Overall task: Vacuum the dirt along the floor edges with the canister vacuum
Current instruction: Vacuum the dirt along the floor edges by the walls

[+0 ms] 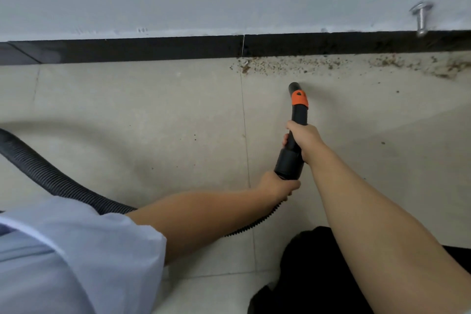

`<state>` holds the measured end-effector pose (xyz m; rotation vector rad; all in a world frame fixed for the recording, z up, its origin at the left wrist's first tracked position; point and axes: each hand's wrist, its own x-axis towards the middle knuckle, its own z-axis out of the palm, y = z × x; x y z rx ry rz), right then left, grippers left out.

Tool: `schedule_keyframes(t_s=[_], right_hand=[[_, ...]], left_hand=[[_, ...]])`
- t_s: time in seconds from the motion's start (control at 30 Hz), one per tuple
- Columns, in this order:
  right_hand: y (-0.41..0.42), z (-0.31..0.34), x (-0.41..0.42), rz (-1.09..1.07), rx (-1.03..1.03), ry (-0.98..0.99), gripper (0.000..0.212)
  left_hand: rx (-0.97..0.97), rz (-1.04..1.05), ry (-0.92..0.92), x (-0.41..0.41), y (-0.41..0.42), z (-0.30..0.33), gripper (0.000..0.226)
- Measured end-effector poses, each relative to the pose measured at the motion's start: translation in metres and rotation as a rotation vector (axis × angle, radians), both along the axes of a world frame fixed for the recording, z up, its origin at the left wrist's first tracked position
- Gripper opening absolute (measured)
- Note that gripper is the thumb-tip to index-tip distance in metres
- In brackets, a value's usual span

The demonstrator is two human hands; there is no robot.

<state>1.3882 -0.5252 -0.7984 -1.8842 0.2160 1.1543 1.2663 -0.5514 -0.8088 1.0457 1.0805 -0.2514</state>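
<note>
A black vacuum nozzle [297, 115] with an orange collar points at the floor edge. Its tip hangs a short way in front of the brown dirt [288, 65] strewn along the black baseboard [153, 50]. My right hand [302, 139] grips the nozzle's middle. My left hand [276, 185] grips the ribbed black hose [51, 178] right where it joins the nozzle's wide end. The hose runs down and off to the left edge. The canister itself is out of view.
Beige floor tiles [153, 122] carry a few stray specks. More dirt [453, 67] lies at the far right by the baseboard. A metal door stop [421, 18] sticks out of the white wall at upper right. My dark-clad leg [313, 275] is at the bottom.
</note>
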Motion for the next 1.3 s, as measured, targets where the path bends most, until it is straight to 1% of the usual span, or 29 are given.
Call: schedule_keyframes(t_s=[0.13,0.23,0.3,0.5,0.6,0.73,0.9,1.0,1.07,1.2,1.3], right_hand=[[-0.001,-0.001,0.026,0.021,0.023,-0.006,0.011],[0.006,-0.003,0.034,0.07,0.036,-0.011,0.008],[0.01,-0.005,0.034,0.121,0.045,0.004,0.008],[0.023,-0.009,0.009,0.218,0.04,0.033,0.008],[0.034,-0.013,-0.009,0.306,0.033,0.018,0.006],[0.053,-0.017,-0.03,0.364,0.033,0.003,0.006],[0.067,-0.016,-0.036,0.307,0.055,0.019,0.007],[0.06,-0.016,-0.03,0.265,0.036,-0.01,0.005],[0.051,-0.015,-0.018,0.224,0.02,-0.032,0.005],[0.038,-0.013,0.019,0.117,0.007,-0.051,0.007],[0.032,-0.013,0.044,0.053,-0.01,-0.056,0.008]], left_hand=[[0.025,0.037,0.009,0.026,-0.003,0.005,0.024],[0.052,0.048,0.048,0.038,-0.001,0.006,0.032],[0.055,0.065,0.063,0.038,0.001,0.006,0.033],[0.062,0.117,0.065,0.014,0.004,-0.001,0.025],[0.043,0.176,0.081,-0.001,0.007,-0.01,0.02],[0.061,0.214,0.076,-0.02,0.019,-0.018,0.023],[0.079,0.184,0.045,-0.03,0.039,-0.018,0.03],[0.071,0.146,0.045,-0.024,0.039,-0.018,0.03],[0.068,0.1,0.042,-0.012,0.036,-0.018,0.03],[0.061,0.011,0.012,0.022,0.032,-0.017,0.023],[0.045,-0.019,-0.025,0.046,0.03,-0.016,0.03]])
